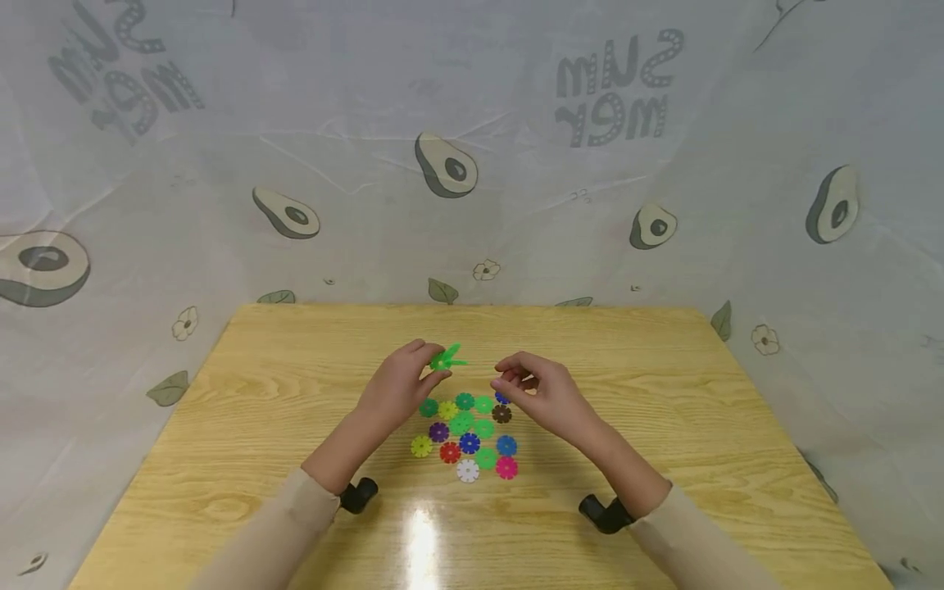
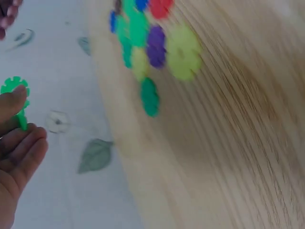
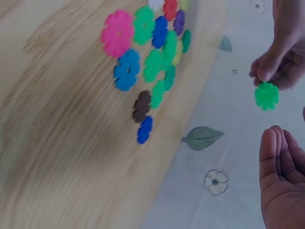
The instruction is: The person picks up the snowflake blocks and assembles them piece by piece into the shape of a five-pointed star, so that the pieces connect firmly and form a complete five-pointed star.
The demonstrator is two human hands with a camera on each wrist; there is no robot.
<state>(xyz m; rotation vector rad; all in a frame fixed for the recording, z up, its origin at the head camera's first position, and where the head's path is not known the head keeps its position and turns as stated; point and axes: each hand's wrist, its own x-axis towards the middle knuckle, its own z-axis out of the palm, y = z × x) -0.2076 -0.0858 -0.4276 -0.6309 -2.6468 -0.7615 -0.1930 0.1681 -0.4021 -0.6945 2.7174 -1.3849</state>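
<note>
My left hand [image 1: 397, 382] pinches joined green notched discs [image 1: 447, 359] between thumb and fingers above the table. In the left wrist view the discs [image 2: 23, 104] stick out between the thumb and fingers [image 2: 27, 151]. My right hand [image 1: 549, 397] hovers a short way to the right, fingers loosely bent and nothing visible in them. From the right wrist view, the green disc [image 3: 266, 96] hangs from the left hand [image 3: 285, 50], apart from the right hand [image 3: 285, 183]. Below both hands lie several flat notched discs, among them a brown disc [image 1: 501, 414] and a dark blue disc [image 1: 503, 397] near the right fingers.
On the wooden table [image 1: 295, 385] the loose discs form a cluster, with a white disc [image 1: 468, 470] and a pink disc [image 1: 506, 468] at its near edge. A patterned cloth [image 1: 516, 229] hangs behind the table. Black wrist mounts [image 1: 360, 496] sit at both wrists.
</note>
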